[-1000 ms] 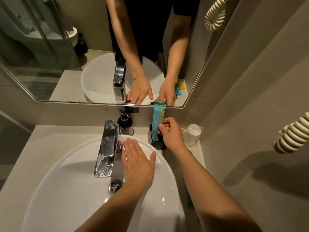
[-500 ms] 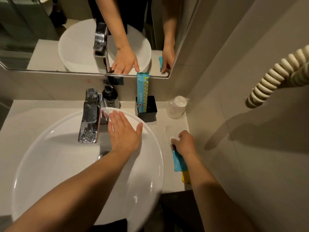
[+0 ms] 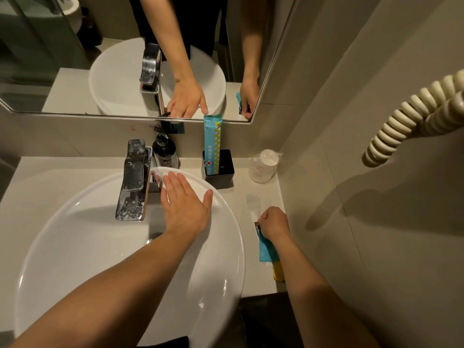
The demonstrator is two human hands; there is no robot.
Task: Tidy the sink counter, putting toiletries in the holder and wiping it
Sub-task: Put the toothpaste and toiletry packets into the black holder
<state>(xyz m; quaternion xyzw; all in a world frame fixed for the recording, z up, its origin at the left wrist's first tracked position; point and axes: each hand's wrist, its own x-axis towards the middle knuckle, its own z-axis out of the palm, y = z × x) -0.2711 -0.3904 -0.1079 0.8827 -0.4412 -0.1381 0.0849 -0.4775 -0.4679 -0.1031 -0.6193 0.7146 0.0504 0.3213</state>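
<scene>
Nearest you, your right hand (image 3: pixel 274 223) is curled into a fist on the pale stone counter (image 3: pixel 253 199), fingers pinched closed on the end of a flat blue sachet (image 3: pixel 265 249) that lies along the counter under your wrist; a small yellow item (image 3: pixel 278 272) lies just behind it, toward the counter's front edge. Your left hand (image 3: pixel 185 204) lies flat, fingers spread wide and holding nothing, on the rim of the round white ceramic basin (image 3: pixel 100 247), just beside the chrome block faucet (image 3: pixel 133 179). Further back, the square black holder (image 3: pixel 222 172) stands on the counter with a tall blue-and-yellow packet (image 3: pixel 212 144) upright inside it. A dark pump bottle (image 3: pixel 164 151) stands behind the faucet, and a wrapped white cup (image 3: pixel 265 165) sits in the far right corner.
</scene>
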